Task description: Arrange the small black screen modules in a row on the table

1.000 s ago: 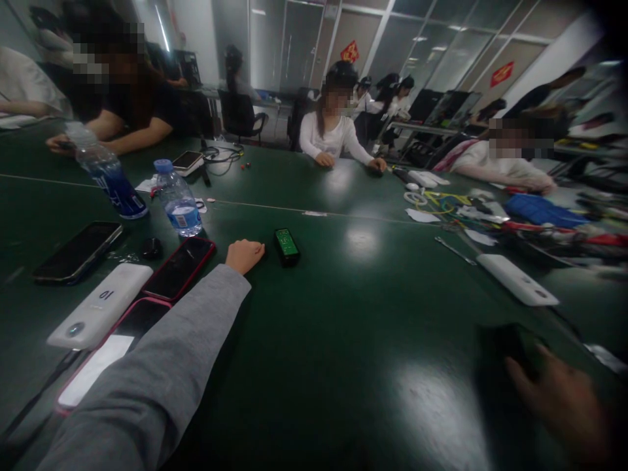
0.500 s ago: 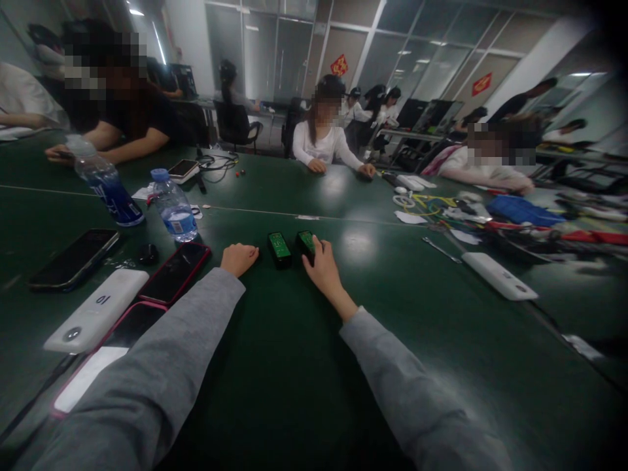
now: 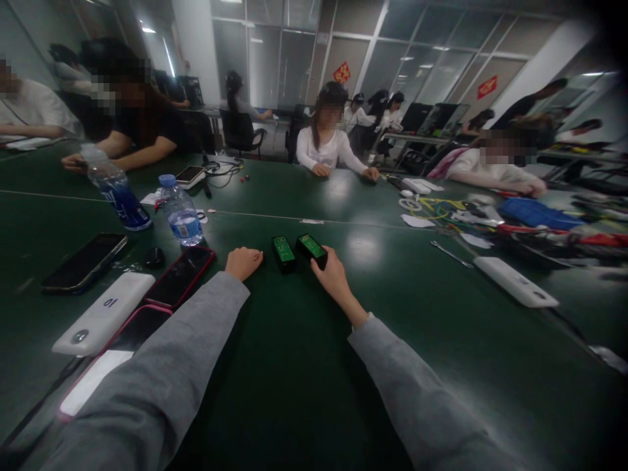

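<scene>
Hands (image 3: 244,263) at green table (image 3: 299,379), crowded room (image 3: 258,62)

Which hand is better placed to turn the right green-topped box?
Probably the right hand: it holds the right green-topped box. The left hand rests curled beside the left box.

I find the first box (image 3: 283,255), black with a green face, upon the table (image 3: 422,301). Just left of it, the left hand (image 3: 244,263) rests curled. Just right, the right hand (image 3: 335,271) grips the second box (image 3: 311,246). Farther left of the first box: a red-edged phone (image 3: 180,278) and a water bottle (image 3: 180,212). Well right: a wrench (image 3: 451,255).
</scene>
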